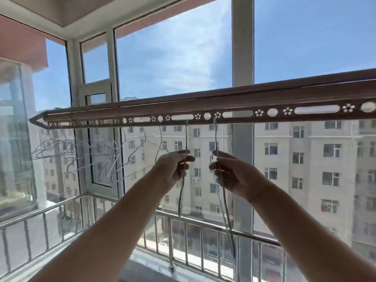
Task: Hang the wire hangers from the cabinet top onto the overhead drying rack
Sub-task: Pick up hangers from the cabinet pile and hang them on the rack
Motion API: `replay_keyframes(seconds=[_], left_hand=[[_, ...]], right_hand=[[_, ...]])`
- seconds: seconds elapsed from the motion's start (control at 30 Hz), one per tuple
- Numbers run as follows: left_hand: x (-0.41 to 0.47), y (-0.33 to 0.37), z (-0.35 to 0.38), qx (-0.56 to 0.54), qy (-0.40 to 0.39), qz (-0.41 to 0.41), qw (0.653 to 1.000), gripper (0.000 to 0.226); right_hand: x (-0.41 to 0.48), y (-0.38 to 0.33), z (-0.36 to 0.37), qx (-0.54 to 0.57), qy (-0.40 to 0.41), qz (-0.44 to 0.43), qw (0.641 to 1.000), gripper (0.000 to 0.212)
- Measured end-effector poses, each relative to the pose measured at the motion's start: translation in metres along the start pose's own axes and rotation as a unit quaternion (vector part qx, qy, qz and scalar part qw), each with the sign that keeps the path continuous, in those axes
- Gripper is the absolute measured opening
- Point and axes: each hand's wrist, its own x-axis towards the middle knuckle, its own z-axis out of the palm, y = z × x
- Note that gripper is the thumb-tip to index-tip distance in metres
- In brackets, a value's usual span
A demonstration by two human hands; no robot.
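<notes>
The overhead drying rack is a long brown metal bar with oval and round holes, crossing the view at head height. My left hand pinches the neck of a thin wire hanger, whose hook reaches up to an oval hole. My right hand grips a second wire hanger, seen edge-on, its hook at the bar's lower edge near a flower-shaped hole. Several more wire hangers hang from the rack's left part.
A steel balcony railing runs below the hands in front of large windows. A white window frame post stands behind the rack. An apartment block shows outside. The cabinet top is out of view.
</notes>
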Motion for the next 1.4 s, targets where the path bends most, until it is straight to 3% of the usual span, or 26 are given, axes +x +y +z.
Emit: replay_keyframes(seconds=[0.4, 0.7, 1.13, 1.3, 1.4], left_hand=[[0.084, -0.002, -0.013, -0.024, 0.031, 0.017, 0.999, 0.022], [0.128, -0.005, -0.022, -0.030, -0.001, 0.028, 0.999, 0.022], [0.149, -0.024, -0.050, -0.027, -0.047, -0.025, 0.998, 0.021], [0.143, -0.036, -0.070, -0.001, -0.061, -0.037, 0.997, 0.019], [0.138, -0.049, -0.087, -0.015, -0.056, -0.043, 0.997, 0.018]], right_hand=[[0.097, -0.010, -0.019, -0.041, -0.004, -0.010, 0.999, 0.037], [0.132, -0.008, -0.027, -0.083, 0.018, -0.017, 0.996, 0.036], [0.145, 0.018, -0.029, -0.036, 0.069, -0.025, 0.997, 0.031], [0.135, 0.032, -0.027, -0.054, 0.111, -0.027, 0.992, 0.018], [0.124, 0.046, -0.035, -0.063, 0.142, -0.043, 0.987, 0.029]])
